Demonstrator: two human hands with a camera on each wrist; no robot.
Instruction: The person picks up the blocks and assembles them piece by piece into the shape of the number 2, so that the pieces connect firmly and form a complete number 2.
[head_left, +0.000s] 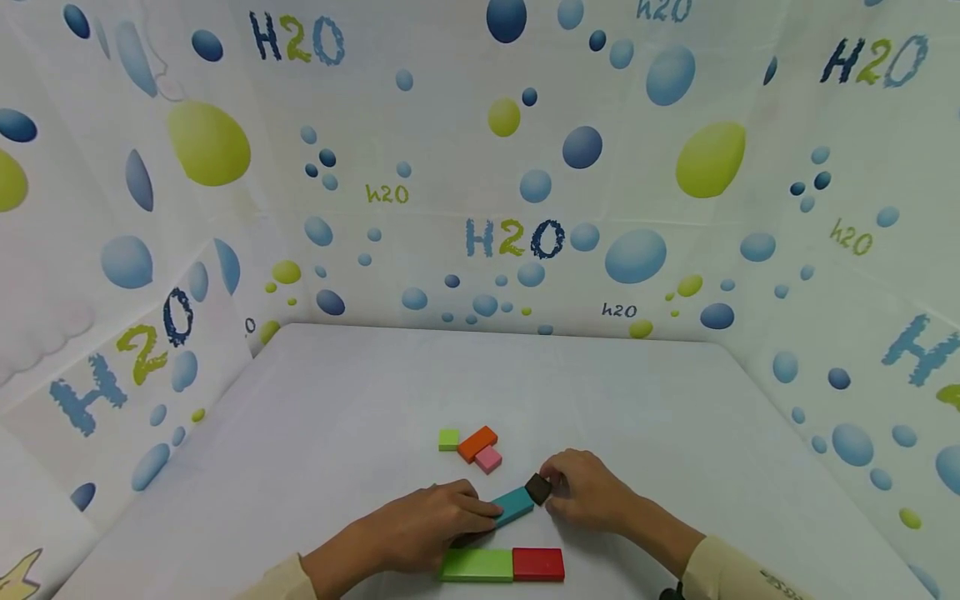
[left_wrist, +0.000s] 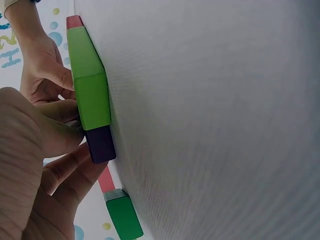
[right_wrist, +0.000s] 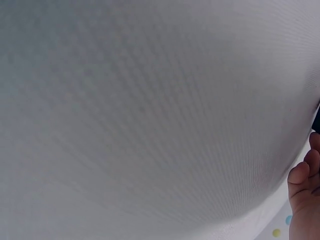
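Note:
My left hand (head_left: 427, 525) grips a teal-blue block (head_left: 516, 506), its fingertips lying over the near end. In the left wrist view, a dark purple block (left_wrist: 101, 145) shows by the thumb and fingers of that hand, at the end of a light green block. My right hand (head_left: 591, 490) pinches a small dark brown block (head_left: 537, 489) at the far end of the teal one, its corner right at that end. Nearer me, a long light green block (head_left: 477, 566) lies end to end with a red block (head_left: 538, 565).
Beyond the hands lie a small lime block (head_left: 448, 440), an orange block (head_left: 477, 444) and a pink block (head_left: 488, 459), close together. They rest on a white tabletop (head_left: 360, 392), with patterned cloth walls (head_left: 442, 150) at the back and sides.

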